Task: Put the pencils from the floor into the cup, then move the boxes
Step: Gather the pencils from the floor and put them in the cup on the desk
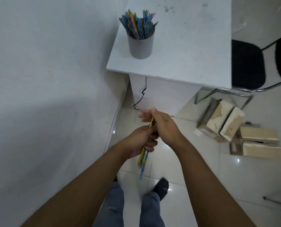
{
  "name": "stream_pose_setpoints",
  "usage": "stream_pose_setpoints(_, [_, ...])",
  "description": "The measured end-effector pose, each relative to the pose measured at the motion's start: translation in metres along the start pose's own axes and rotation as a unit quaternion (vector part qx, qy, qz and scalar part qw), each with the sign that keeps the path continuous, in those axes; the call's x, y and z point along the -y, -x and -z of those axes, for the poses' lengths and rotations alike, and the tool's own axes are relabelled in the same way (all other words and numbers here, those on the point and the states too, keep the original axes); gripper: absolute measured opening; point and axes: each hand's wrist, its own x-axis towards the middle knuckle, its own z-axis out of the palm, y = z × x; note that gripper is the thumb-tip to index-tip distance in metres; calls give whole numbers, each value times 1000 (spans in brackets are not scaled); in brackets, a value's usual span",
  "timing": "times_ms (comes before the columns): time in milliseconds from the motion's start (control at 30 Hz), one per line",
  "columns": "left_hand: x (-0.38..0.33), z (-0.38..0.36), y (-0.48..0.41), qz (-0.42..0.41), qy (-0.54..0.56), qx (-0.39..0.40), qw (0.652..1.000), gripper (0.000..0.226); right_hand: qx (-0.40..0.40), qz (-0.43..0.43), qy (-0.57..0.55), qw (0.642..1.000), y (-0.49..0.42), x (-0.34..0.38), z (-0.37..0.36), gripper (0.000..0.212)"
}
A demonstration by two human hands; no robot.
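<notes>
My left hand (pixel 140 140) grips a bundle of yellow and blue pencils (pixel 143 158), whose tips point down toward the floor. Just above it, my right hand (pixel 161 124) closes its fingers round the upper ends of the same bundle. Both hands hover over the tiled floor in front of the desk. A grey cup (pixel 141 45) holding several coloured pencils stands near the front left corner of the white desk (pixel 185 46). Cardboard boxes (pixel 221 122) lie on the floor to the right, with another box (pixel 260 145) beside them.
A white wall (pixel 46 79) runs along the left. A black chair (pixel 247 66) with a chrome frame stands right of the desk, above the boxes. A dark cable (pixel 142 95) hangs down the desk's front panel. My legs and one socked foot (pixel 161 188) show below.
</notes>
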Motion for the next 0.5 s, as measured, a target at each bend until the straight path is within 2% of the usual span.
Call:
stream_pose_setpoints(100, [-24, -32, 25, -63, 113, -29, 991, 37, -72, 25, -100, 992, 44, 15, 8, 47])
stream_pose_setpoints(233, [-60, -63, 47, -154, 287, -26, 945, 38, -139, 7, -290, 947, 94, 22, 14, 49])
stream_pose_setpoints(333, [-70, -95, 60, -183, 335, -11, 924, 38, -167, 7, -379, 910, 117, 35, 12, 51])
stream_pose_setpoints(433, [-63, -132, 70, -186, 342, 3, 921, 38, -204, 20, -451, 869, 124, 54, 18, 49])
stream_pose_setpoints(500, [-62, -154, 81, -195, 344, 3, 919, 40, -216, 23, -460, 861, 125, 67, 28, 45])
